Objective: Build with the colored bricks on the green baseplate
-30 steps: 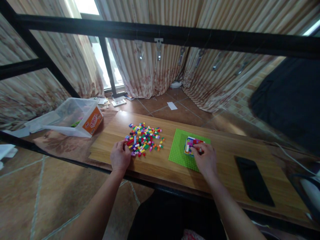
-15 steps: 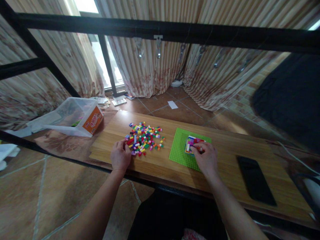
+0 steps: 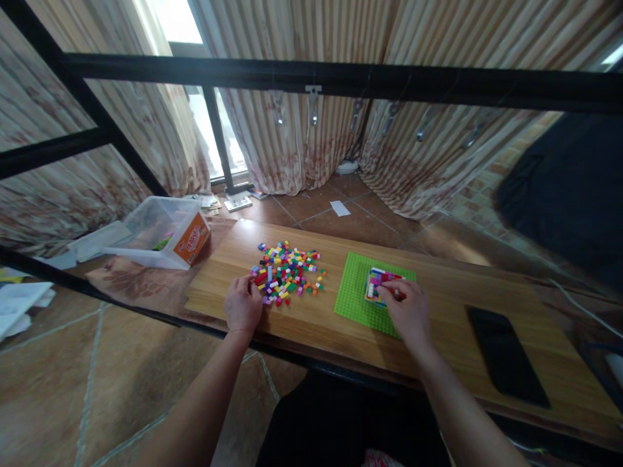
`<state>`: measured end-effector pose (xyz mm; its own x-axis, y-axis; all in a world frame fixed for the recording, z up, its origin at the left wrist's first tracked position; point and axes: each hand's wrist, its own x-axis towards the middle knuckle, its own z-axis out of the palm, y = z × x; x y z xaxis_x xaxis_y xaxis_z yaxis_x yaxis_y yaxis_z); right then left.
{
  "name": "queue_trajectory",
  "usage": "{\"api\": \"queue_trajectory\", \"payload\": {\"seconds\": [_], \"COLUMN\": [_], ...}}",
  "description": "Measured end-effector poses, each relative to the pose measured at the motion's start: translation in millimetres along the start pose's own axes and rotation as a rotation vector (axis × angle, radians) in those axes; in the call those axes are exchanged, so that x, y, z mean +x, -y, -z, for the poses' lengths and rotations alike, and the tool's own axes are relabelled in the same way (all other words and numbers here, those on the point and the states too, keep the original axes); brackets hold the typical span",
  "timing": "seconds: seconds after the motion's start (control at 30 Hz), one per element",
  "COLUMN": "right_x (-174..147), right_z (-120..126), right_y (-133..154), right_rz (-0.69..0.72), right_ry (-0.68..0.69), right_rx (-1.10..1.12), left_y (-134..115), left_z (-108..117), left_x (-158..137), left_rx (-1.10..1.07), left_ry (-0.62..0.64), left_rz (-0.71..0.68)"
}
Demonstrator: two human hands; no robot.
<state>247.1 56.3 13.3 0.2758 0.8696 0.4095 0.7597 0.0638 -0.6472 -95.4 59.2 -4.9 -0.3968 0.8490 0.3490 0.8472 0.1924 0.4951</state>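
A heap of small multicoloured toy bricks [image 3: 291, 269] is spread over the left half of the wooden table. My left hand [image 3: 244, 303] rests at the heap's near left edge, fingers curled down among the bricks; what they hold, if anything, is hidden. To the right lies a green studded baseplate [image 3: 348, 292]. On it sits a low, roughly rectangular build of coloured bricks [image 3: 372, 289], with white, purple, red and blue showing. My right hand [image 3: 407, 310] is over the build's right side, thumb and fingers pinched close to its top; any piece between them is too small to make out.
A black phone [image 3: 507, 355] lies on the table's right part. Beyond the left end stands a clear plastic box [image 3: 168, 250] with an orange label, tipped toward the left. A black metal bar [image 3: 341, 76] crosses above the table, with clips hanging from it.
The whole view has shifted slightly right and down. My right hand stays pinched over the brick build, and my left hand stays at the heap's edge.
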Motion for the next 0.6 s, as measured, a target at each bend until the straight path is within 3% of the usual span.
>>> {"api": "queue_trajectory", "payload": {"seconds": [0.2, 0.27, 0.43, 0.6], "right_x": [-18, -29, -52, -47], "right_z": [10, 5, -29, -67], "right_y": [19, 34, 71, 87], "right_rz": [-0.019, 0.024, 0.158, 0.184], "right_ry": [-0.141, -0.059, 0.322, 0.391], "right_rx": [0.116, 0.154, 0.19, 0.064], "left_y": [0, 0, 0, 0], "left_z": [0, 0, 0, -1], "left_x": [-1, -1, -1, -2], "left_rx": [-0.001, -0.006, -0.019, -0.018], "left_ry": [0.002, 0.005, 0.011, 0.003], "left_rz": [0.002, 0.008, 0.012, 0.013]}}
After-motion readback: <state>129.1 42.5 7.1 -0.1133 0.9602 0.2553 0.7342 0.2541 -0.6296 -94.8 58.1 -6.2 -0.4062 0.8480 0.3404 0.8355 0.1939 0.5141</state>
